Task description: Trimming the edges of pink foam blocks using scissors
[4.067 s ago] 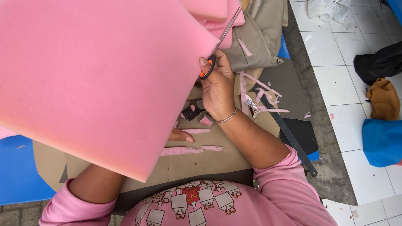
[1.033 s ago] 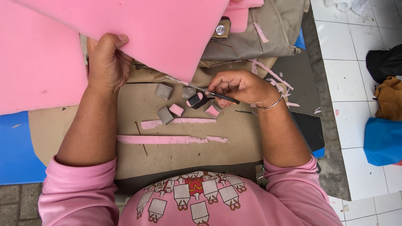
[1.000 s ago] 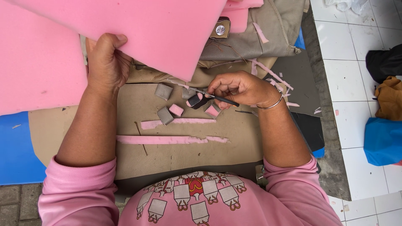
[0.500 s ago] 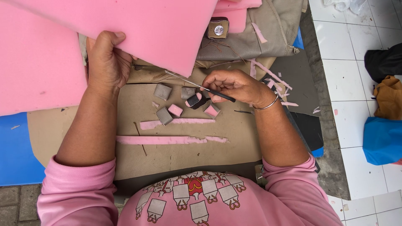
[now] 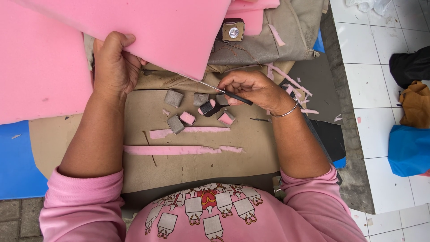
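Note:
My left hand [image 5: 114, 62] grips the lower edge of a large pink foam sheet [image 5: 148, 27] and holds it lifted over the work surface. My right hand [image 5: 255, 87] pinches a thin tool with a black handle [image 5: 237, 97]. Its metal tip points left and touches the foam sheet's lower corner. Below the hands, several small grey and pink foam blocks [image 5: 187, 118] lie on a tan board [image 5: 188, 168]. Two long pink foam strips [image 5: 179, 150] lie nearer to me.
Folded beige fabric with a square snap patch [image 5: 233, 30] lies behind the blocks, with pink foam scraps [image 5: 295, 89] to its right. A blue mat [image 5: 15, 161] is at the left. On the tiled floor at right are a blue bag [image 5: 410, 150] and a brown cloth [image 5: 416, 103].
Four seconds ago my right hand held orange-handled scissors at the raised foam. Now it holds the thin tool, and over the last second it shifted left toward the foam's corner.

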